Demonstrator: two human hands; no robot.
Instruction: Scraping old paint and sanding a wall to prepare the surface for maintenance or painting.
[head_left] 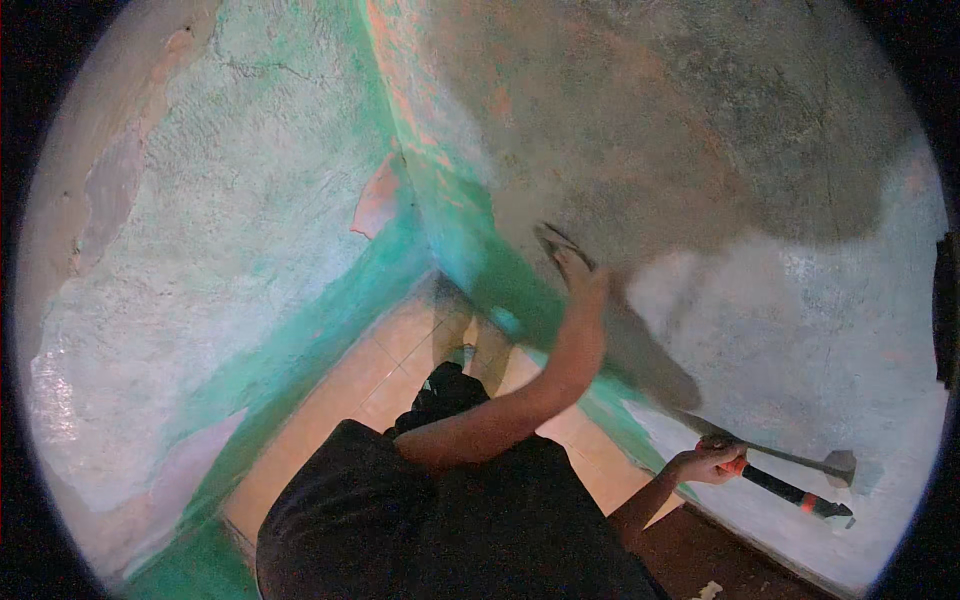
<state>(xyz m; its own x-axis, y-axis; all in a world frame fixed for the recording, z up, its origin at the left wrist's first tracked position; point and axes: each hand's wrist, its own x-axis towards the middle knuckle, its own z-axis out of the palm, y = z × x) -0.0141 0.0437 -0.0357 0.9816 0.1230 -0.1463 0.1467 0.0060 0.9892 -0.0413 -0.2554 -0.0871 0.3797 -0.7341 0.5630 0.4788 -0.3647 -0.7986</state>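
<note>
My left arm reaches across to the right-hand wall [700,120], and my left hand [580,272] is up close to its bare grey patch. Thin dark edges [553,238] show around the fingers, blurred, so I cannot make out what the hand holds. Lower and to the right, my right hand [708,462] is closed around the orange end of a long-handled hand tool [785,490]. Its shaft is black with an orange band, and a small dark metal head sits at the far end. The tool points away to the lower right, near the whitish wall, where its shadow falls.
The left wall [240,180] has worn green and white paint with flaking spots. Both walls meet in a corner above a tan tiled floor [375,370]. A dark brown surface [730,560] lies at the lower right. My legs and feet stand near the corner.
</note>
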